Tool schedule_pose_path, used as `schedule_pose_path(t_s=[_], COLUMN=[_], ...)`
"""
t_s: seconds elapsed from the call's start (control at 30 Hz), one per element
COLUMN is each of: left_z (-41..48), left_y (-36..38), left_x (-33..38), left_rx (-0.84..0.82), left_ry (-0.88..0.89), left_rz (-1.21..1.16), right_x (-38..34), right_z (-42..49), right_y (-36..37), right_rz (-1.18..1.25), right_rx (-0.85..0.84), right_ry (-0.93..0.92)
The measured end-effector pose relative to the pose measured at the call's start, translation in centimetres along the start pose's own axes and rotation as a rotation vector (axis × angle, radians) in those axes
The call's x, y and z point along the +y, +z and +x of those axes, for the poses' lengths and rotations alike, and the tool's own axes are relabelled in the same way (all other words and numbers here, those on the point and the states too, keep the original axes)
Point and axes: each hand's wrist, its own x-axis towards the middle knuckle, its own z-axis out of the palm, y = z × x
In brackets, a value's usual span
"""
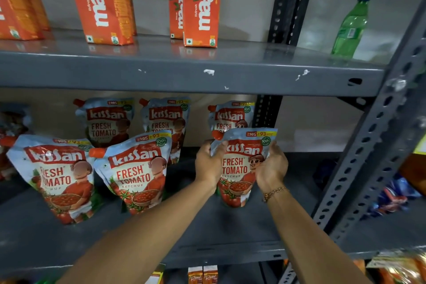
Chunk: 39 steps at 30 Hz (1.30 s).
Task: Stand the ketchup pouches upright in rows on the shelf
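Six ketchup pouches show in the head view, all standing on the grey shelf [230,233] below the upper shelf board [184,69]. Taking the held pouch [242,163] as the landmark: it stands upright at the right end of the front row, its base on the shelf. The left hand [208,163] presses its left edge with the thumb laid over the front near the red cap, and the right hand [272,166] cups its right edge, so the grip of both hands is closed around this one pouch from either side. A bracelet [274,192] sits on the right wrist.

Directly behind the held pouch stands a back-row pouch [230,115], partly hidden. Left of the held pouch, in the front row, stands the middle pouch [136,168], leaning a little, and further left the far-left pouch [55,175], also tilted. Behind those, two rear pouches [106,120] stand against the wall. At the left edge something blurred, perhaps another pouch, cannot be made out.

Above the held pouch, on the upper board, stand orange juice cartons [201,4], and to the right of these a green bottle [350,27].
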Motion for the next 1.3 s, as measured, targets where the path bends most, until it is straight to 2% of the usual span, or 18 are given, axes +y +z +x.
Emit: schedule_pose_path(t_s=[0.23, 0.37, 0.4, 0.47, 0.53, 0.6, 0.7, 0.77, 0.83, 0.93, 1.1, 1.2, 1.3], left_z=[-0.1, -1.2, -1.6, -2.7, -4.1, -5.4, -6.2, -6.0, -5.5, -3.5, -1.5, -1.5, -0.8], left_y=[-0.3, -0.9, -1.2, -2.2, -3.5, -4.8, -7.4, -9.3, -11.3, -15.0, -17.8, -18.2, -18.8], left_x=[0.2, 0.6, 0.3, -0.6, -1.6, -2.4, -3.2, -3.2, -2.9, -2.5, -0.2, 0.6, -0.4], left_rx=[-0.009, -0.107, -0.078, 0.139, 0.404, 0.566, 0.775, 0.855, 0.841, 0.733, 0.425, 0.39, 0.367], left_ry=[-0.002, -0.052, -0.054, -0.024, 0.024, 0.032, -0.028, -0.161, -0.294, -0.162, -0.068, -0.017, -0.046], left_rz=[0.044, 0.024, 0.033, 0.052, 0.034, -0.027, -0.126, -0.111, -0.055, -0.008, 0.047, 0.035, -0.005], right_x=[-0.1, 0.1, 0.4, 1.3, 3.7, 6.5, 10.4, 11.6, 12.1, 12.3, 12.7, 12.8, 13.2], right_z=[0.2, -0.9, -1.8, -4.3, -6.6, -8.5, -10.5, -10.9, -10.3, -9.8, -9.5, -9.6, -9.7], right_y=[-0.3, 0.1, 0.2, 0.4, 0.8, 0.7, 1.5, 3.0, 5.3, 9.1, 11.6, 12.4, 12.5], right_rz=[-0.071, -0.317, -0.39, -0.527, -0.627, -0.695, -0.552, -0.544, -0.549, -0.422, -0.23, -0.179, -0.118], right_rx=[0.049, 0.215, 0.284, 0.413, 0.451, 0.437, 0.162, -0.035, -0.168, -0.266, -0.2, -0.147, -0.104], right_ry=[-0.036, -0.2, -0.251, -0.224, -0.096, -0.075, -0.04, 0.041, 0.085, 0.185, 0.279, 0.296, 0.283])
